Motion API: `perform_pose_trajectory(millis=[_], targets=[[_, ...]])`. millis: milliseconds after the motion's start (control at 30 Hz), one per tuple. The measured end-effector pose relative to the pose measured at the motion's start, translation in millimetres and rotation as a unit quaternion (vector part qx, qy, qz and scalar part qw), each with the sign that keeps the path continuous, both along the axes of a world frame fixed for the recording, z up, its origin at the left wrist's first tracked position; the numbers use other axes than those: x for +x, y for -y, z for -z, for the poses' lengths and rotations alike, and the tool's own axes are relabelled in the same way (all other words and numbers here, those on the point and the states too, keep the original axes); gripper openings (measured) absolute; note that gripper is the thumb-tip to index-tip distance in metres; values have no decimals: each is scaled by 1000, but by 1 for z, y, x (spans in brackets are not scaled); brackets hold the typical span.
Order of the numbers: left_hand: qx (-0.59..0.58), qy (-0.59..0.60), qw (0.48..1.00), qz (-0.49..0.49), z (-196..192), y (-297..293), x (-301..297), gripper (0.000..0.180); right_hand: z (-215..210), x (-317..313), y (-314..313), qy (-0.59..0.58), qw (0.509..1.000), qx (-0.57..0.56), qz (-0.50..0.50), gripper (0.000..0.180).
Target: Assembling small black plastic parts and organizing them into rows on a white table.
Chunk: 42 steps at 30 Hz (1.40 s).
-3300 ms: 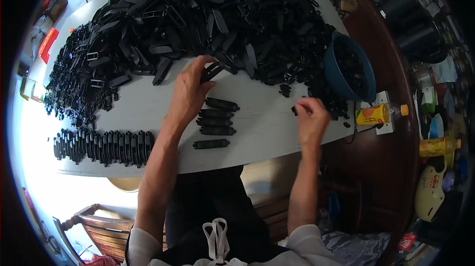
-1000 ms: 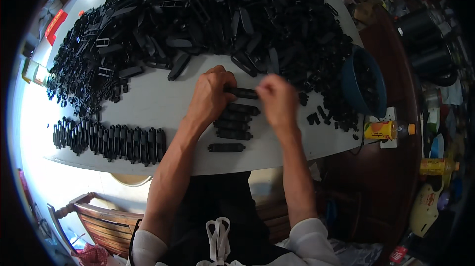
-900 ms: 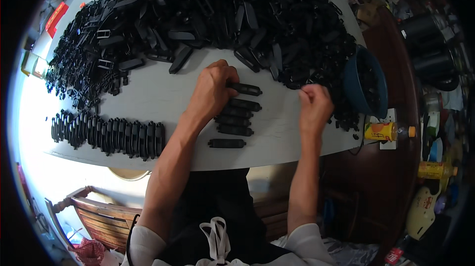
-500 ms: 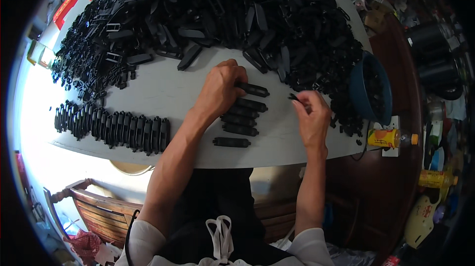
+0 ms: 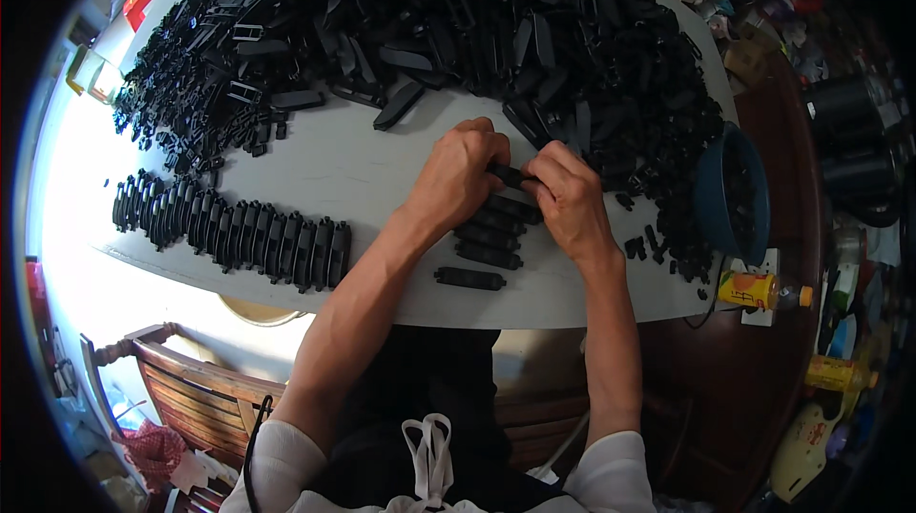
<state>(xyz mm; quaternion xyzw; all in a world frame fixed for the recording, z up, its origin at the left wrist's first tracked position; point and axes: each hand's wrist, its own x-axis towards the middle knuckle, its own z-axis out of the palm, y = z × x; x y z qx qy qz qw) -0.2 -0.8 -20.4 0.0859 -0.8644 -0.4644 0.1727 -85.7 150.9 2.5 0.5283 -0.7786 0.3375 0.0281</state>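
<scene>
Black elongated part (image 5: 510, 175) sits between both hands over the white desk (image 5: 315, 165), well left of the blue bowl (image 5: 716, 203). The left hand (image 5: 461, 169) has its grip closed on the end farther from the bowl; the right hand (image 5: 570, 198) has its grip pinched on the nearer end, and whether it also holds something smaller is hidden. Left of the bowl and closer to the person, similar parts (image 5: 489, 255) lie in a short column. Farthest left of the bowl, a row of black parts (image 5: 234, 231) stands packed together. One big heap (image 5: 401, 17) of black pieces arcs leftward from beside the bowl.
</scene>
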Motion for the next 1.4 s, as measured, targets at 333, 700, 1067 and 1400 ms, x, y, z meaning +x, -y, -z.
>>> perform_pose_trajectory(millis=[333,700,1067,1400], targets=[[5,25,999,21,-3,0,1,26,-17,-7,4,389,895,163,143,13],[-51,-8,995,83,-14,4,1,29,-14,15,7,99,979,144,101,11],[-8,-7,997,75,-6,6,5,30,-4,-4,20,17,985,40,170,11],[93,-45,992,-67,-6,3,1,33,14,-2,24,254,961,-68,84,6]])
